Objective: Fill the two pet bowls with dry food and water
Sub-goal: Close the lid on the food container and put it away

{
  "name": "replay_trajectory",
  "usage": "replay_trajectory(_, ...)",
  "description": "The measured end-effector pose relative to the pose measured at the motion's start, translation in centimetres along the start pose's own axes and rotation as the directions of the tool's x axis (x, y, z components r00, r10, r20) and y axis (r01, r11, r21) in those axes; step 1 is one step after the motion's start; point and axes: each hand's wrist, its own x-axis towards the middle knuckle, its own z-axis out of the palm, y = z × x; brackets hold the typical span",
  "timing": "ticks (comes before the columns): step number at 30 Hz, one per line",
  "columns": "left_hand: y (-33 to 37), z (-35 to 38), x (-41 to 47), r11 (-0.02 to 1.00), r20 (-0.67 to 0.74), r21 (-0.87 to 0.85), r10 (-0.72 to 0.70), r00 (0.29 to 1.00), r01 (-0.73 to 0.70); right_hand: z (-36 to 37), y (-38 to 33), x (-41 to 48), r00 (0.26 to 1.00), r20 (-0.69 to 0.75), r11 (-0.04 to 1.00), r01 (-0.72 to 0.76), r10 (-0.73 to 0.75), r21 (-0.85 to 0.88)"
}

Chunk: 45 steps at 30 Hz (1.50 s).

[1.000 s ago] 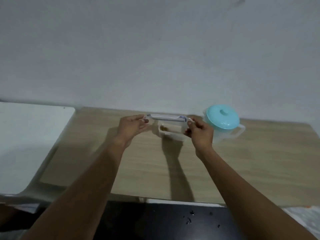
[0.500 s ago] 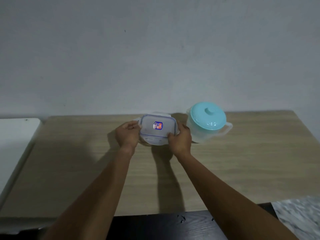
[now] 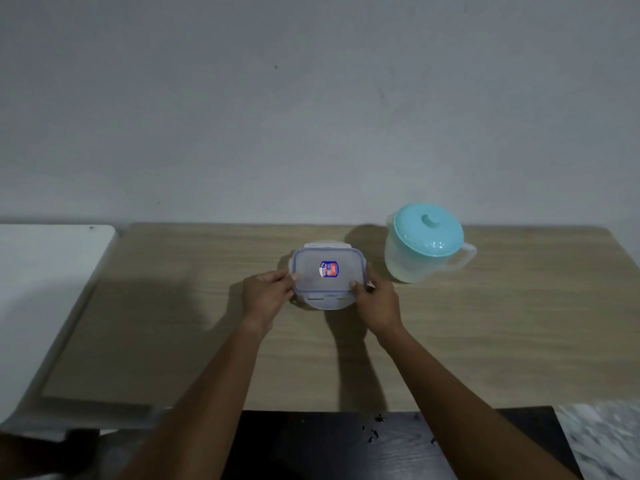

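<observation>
While both hands are gripping it from either side, the box [image 3: 328, 289] is sitting over the middle of the table [image 3: 173, 306], toward the wall. Whether it is resting on the wood or hanging just above it is unclear. The left hand [image 3: 265, 299] is curling its fingers [image 3: 282, 277] against the box's left edge. The right hand [image 3: 377, 303] is clamping the near right corner, with its thumb lying on top. The lid [image 3: 313, 275], clear with a blue seal and a small sticker [image 3: 329, 269], is covering the box. One latch flap is sticking out at the front and another at the back. What is inside is not showing. Just right of the box, apart from the right hand, a teal-lidded jug [image 3: 420, 244] is standing upright with its handle pointing right. A white surface [image 3: 41, 289] is adjoining the table on the left.
</observation>
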Motion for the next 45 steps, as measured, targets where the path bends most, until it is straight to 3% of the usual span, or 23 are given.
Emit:
replay_trajectory(3, 0.2, -0.2, -0.8, 1.0, 0.001, -0.003, -0.031, 1.0, 0.031, 0.0, 0.4, -0.7, 1.0, 0.025, 1.0, 0.019, -0.019, 0.0)
replay_trajectory(7, 0.9, -0.5, -0.5, 0.989, 0.014, 0.116, -0.097, 0.995, 0.095, -0.5, 0.9, -1.0, 0.993, 0.113, 0.984, 0.024, -0.045, 0.178)
replay_trajectory(10, 1.9, -0.8, -0.8, 0.942, 0.03, 0.335, -0.038, 0.999, 0.026, -0.9, 0.2, -0.9, 0.991, 0.115, 0.997, 0.071, -0.076, 0.042)
replay_trajectory(12, 2.8, -0.8, -0.9, 0.751, 0.037, 0.643, 0.162, 0.986, -0.148, -1.2, -0.9, -0.3, 0.985, 0.122, 0.983, 0.135, -0.12, -0.125)
replay_trajectory(14, 3.8, -0.8, -0.5, 0.573, 0.176, 0.751, 0.305, 0.936, -0.328, -1.8, -2.1, 0.6, 0.955, 0.225, 0.94, 0.247, -0.195, -0.234)
replay_trajectory(15, 4.2, -0.8, -0.1, 0.506, 0.302, 0.754, 0.299, 0.905, -0.418, -2.1, -2.7, 1.2, 0.92, 0.343, 0.901, 0.303, -0.191, -0.312)
replay_trajectory(17, 4.8, -0.6, 0.6, 0.37, 0.512, 0.764, 0.148, 0.846, -0.528, -2.5, -4.2, 2.5, 0.826, 0.553, 0.751, 0.434, -0.112, -0.497)
replay_trajectory(19, 4.9, -0.2, 0.8, 0.316, 0.568, 0.78, 0.006, 0.823, -0.54, -2.3, -5.2, 3.6, 0.786, 0.616, 0.577, 0.522, -0.04, -0.628)
replay_trajectory(22, 4.1, 0.2, 0.9, 0.164, 0.558, 0.808, 0.098, 0.824, -0.566, -1.6, -5.5, 4.4, 0.792, 0.609, 0.482, 0.551, -0.043, -0.681)
replay_trajectory(24, 3.6, 0.3, 1.2, 0.134, 0.552, 0.805, 0.192, 0.812, -0.579, -1.0, -5.1, 4.7, 0.796, 0.597, 0.472, 0.567, -0.102, -0.675)
replay_trajectory(26, 3.0, 0.3, 1.4, 0.165, 0.545, 0.796, 0.222, 0.809, -0.582, -1.0, -4.7, 4.9, 0.793, 0.594, 0.474, 0.579, -0.137, -0.663)
replay_trajectory(28, 2.4, 0.0, 0.8, 0.277, 0.517, 0.769, 0.26, 0.816, -0.576, -1.3, -4.2, 4.7, 0.795, 0.59, 0.534, 0.563, -0.14, -0.631)
replay_trajectory(31, 0.8, -0.6, -1.6, 0.594, 0.358, 0.648, 0.314, 0.879, -0.477, -1.7, -2.6, 2.9, 0.868, 0.456, 0.793, 0.414, -0.197, -0.446)
replay_trajectory(34, -1.1, -1.2, -3.7, 0.761, 0.222, 0.511, 0.332, 0.917, -0.399, -1.4, 0.0, 0.9, 0.93, 0.268, 0.931, 0.309, -0.253, -0.194)
replay_trajectory(37, -2.3, -1.4, -4.8, 0.832, 0.149, 0.424, 0.324, 0.934, -0.356, -1.4, 1.1, -0.9, 0.949, 0.214, 0.962, 0.254, -0.23, -0.095)
replay_trajectory(45, -5.0, -3.6, -12.8, 0.858, 0.037, 0.353, 0.385, 0.922, -0.372, -3.2, 3.0, -10.0, 0.94, 0.165, 0.949, 0.272, -0.297, 0.16)
